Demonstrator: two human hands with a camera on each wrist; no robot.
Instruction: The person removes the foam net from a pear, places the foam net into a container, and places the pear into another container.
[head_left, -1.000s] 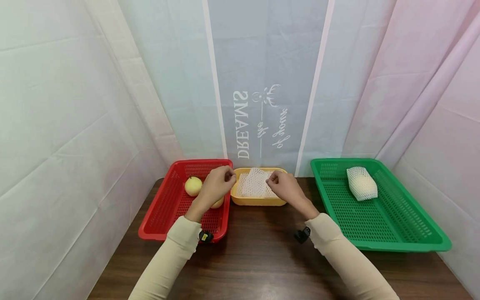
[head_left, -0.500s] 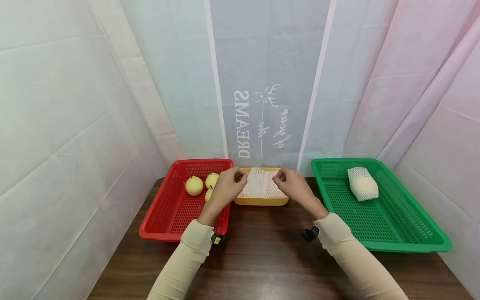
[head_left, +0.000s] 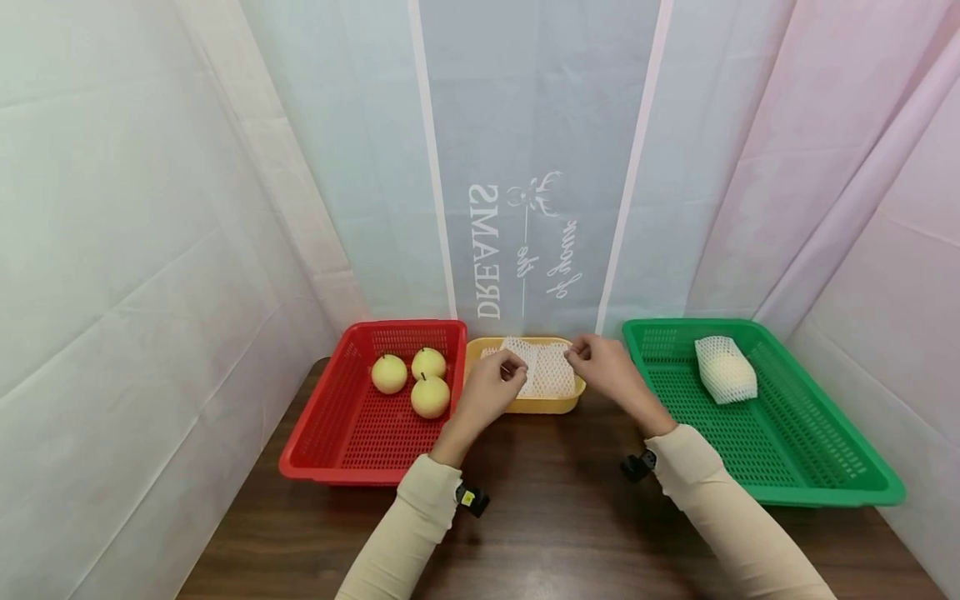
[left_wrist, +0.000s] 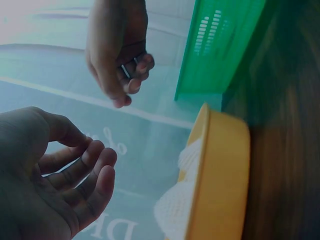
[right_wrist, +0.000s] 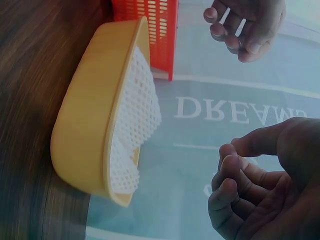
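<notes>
My left hand hovers above the front left of a yellow tub. Its fingers are loosely bent, with nothing between thumb and fingertips in the left wrist view. On the tub's right, my right hand hangs over the rim in much the same pose. The right wrist view shows it holding nothing, its thumb close to the fingertips. White foam net sleeves lie in the tub, partly hidden by the left hand. Both hands look clear of the sleeves in the wrist views.
A red basket at left holds three yellow pears. To the right stands a green basket with one net-wrapped round item inside. A printed curtain hangs behind the dark wooden table.
Both hands have moved right, the left from over the red basket to the front of the yellow tub. All three pears now show. The tub sits slightly further right.
</notes>
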